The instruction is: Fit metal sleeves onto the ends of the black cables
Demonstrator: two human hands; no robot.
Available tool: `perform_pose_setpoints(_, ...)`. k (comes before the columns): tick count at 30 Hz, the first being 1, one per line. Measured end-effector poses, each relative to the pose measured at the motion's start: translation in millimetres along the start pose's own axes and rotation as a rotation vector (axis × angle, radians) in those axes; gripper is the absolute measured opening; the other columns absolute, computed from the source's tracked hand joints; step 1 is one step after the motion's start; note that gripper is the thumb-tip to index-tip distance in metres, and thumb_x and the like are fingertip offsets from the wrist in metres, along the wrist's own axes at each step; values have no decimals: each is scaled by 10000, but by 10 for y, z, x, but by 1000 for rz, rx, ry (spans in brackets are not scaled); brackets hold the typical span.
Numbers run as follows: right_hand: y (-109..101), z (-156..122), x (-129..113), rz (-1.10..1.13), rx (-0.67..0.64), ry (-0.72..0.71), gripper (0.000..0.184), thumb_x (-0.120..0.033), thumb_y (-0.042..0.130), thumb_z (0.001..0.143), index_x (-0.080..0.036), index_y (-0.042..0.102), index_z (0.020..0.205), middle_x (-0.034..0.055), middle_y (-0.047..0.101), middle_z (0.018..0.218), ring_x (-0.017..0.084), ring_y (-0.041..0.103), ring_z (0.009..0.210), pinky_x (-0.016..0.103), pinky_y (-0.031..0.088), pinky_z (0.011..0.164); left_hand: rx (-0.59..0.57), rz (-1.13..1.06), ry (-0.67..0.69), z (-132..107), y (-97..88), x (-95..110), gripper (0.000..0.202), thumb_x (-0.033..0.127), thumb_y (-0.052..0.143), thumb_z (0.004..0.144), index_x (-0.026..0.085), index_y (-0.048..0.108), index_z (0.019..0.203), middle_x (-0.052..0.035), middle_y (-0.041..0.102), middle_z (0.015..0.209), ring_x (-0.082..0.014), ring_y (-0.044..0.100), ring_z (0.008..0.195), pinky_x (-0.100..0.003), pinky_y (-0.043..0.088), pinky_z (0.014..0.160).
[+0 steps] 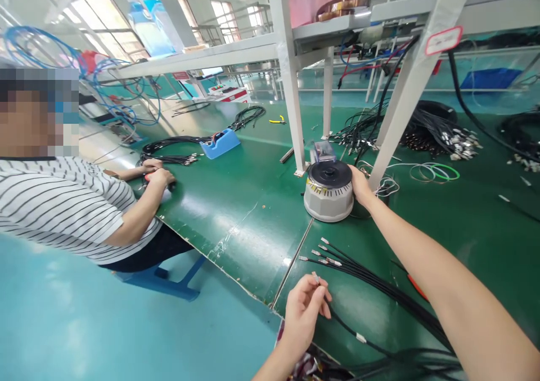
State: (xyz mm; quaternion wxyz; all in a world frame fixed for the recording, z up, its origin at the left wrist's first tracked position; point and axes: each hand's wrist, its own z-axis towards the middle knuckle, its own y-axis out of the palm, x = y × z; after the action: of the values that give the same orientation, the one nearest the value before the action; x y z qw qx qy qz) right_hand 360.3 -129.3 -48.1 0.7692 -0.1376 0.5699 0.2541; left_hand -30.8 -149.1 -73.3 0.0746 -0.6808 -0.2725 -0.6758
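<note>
My left hand (304,308) is near the front edge of the green table, its fingers pinched on the metal-tipped end of a black cable (356,336). A bundle of black cables with metal ends (337,260) lies just beyond it. My right hand (360,185) reaches forward and rests against the right side of a round grey device with a black top (329,189). Its fingers curl behind the device and are mostly hidden.
A person in a striped shirt (63,206) sits at the left, hands on a cable (169,156). A blue tape dispenser (220,143), yellow pliers (277,121), white frame legs (291,83) and piles of black cables (434,130) stand further back.
</note>
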Motion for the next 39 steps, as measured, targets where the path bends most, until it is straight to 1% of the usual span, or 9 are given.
perform_pose_setpoints(3, -3, -31, -20, -18, 42, -36, 419, -542, 596, 832, -163, 683, 988, 50, 671, 1122, 165, 580, 1084, 319, 419, 1048, 6, -6, -2, 1, -3, 7, 308, 408, 572, 964, 111, 498, 997, -61, 585, 840, -89, 566, 544, -234, 454, 538)
perform_pose_setpoints(9, 48, -36, -68, -26, 94, -10, 433, -580, 589, 813, -175, 657, 949, 46, 674, 1008, 166, 605, 995, 306, 487, 914, 15, -23, 8, 23, 8, 7, 286, 397, 572, 964, 124, 487, 968, -58, 578, 859, -85, 564, 546, -235, 461, 535)
perform_pose_setpoints(16, 72, -107, -66, -48, 184, -37, 417, -528, 532, 869, -164, 632, 1047, 67, 667, 1060, 161, 619, 987, 295, 470, 933, 5, 13, 4, 34, -3, 9, 278, 402, 542, 980, 131, 480, 968, -51, 576, 849, -88, 566, 541, -232, 447, 535)
perform_pose_setpoints(21, 85, -216, -96, -85, 183, -47, 429, -516, 505, 902, -176, 596, 1146, 67, 656, 1113, 160, 604, 1072, 284, 450, 982, 14, 25, -2, 42, 6, 5, 278, 404, 546, 977, 133, 485, 964, -51, 582, 853, -92, 567, 543, -237, 448, 540)
perform_pose_setpoints(26, 78, -309, -205, -144, 160, -4, 515, -526, 515, 909, -238, 477, 1336, 37, 663, 1040, 164, 626, 964, 298, 508, 853, 18, 42, -2, 59, 3, -12, 262, 388, 544, 981, 129, 504, 975, -51, 593, 840, -97, 573, 556, -244, 457, 559)
perform_pose_setpoints(29, 61, -319, -296, -175, 149, 5, 507, -514, 542, 901, -246, 493, 1329, 31, 665, 1037, 170, 623, 940, 308, 515, 830, 12, 58, 0, 57, -6, -21, 254, 383, 539, 984, 132, 507, 979, -48, 590, 832, -101, 575, 565, -248, 460, 560)
perform_pose_setpoints(34, 61, -324, -473, -158, 139, -16, 446, -438, 584, 892, -201, 532, 1267, 61, 670, 1108, 166, 619, 1000, 307, 490, 900, 7, 53, 23, 37, 0, -32, 257, 381, 543, 981, 130, 486, 970, -54, 594, 853, -102, 575, 564, -257, 466, 565)
perform_pose_setpoints(37, 79, -575, -664, -127, 181, -39, 431, -407, 542, 926, -189, 494, 1295, 85, 647, 1176, 147, 609, 1064, 271, 478, 889, 12, 22, 25, 22, 22, 1, 274, 384, 562, 968, 124, 478, 975, -56, 595, 853, -102, 571, 556, -258, 463, 557)
perform_pose_setpoints(39, 77, -937, -853, -114, 185, -27, 405, -441, 499, 955, -192, 520, 1273, 84, 647, 1153, 140, 628, 1006, 239, 478, 789, 6, -2, 18, -9, 55, 70, 283, 386, 569, 964, 119, 475, 965, -61, 606, 846, -99, 559, 536, -251, 450, 541)
